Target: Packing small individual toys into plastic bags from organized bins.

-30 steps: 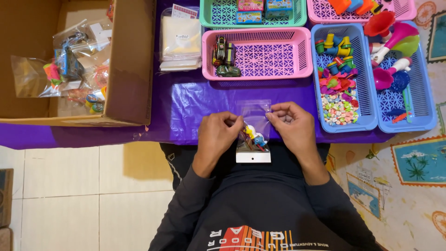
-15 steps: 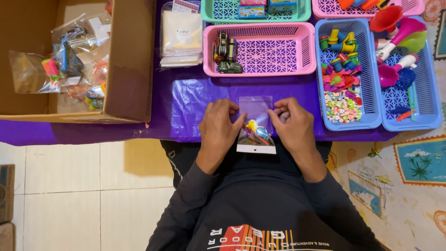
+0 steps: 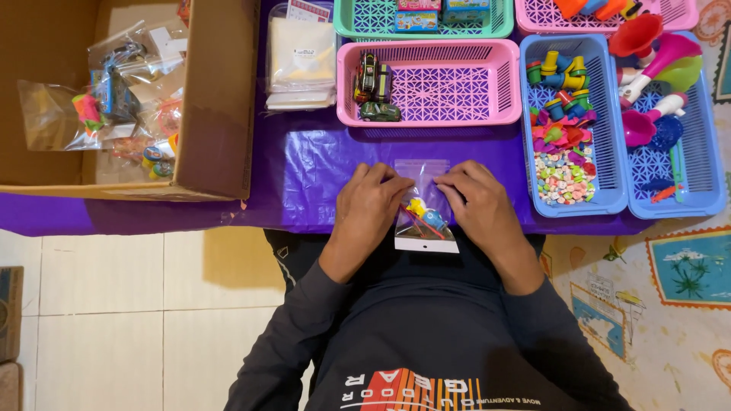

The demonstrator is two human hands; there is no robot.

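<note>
Left hand (image 3: 371, 204): fingers pressed flat on the clear zip bag (image 3: 425, 204), left edge.
Right hand (image 3: 474, 204): flat on its right edge.
Bag contents: small coloured toys (image 3: 423, 217).
Far: pink basket (image 3: 457, 80).

A low surface (image 3: 320, 171) covered in shiny purple plastic sheeting is seen from above, and everything else is placed relative to it. Below its near edge, on the left, a floor of pale cream tiles (image 3: 129, 304) with thin grout lines is laid. To the lower right of the surface, the floor is covered by a patterned play mat (image 3: 670, 304) printed with beach scenes in blue and tan. At the far left edge, low down, a brown box corner (image 3: 9, 312) is visible. Soft, even light is cast, with faint glare on the sheeting.
</note>
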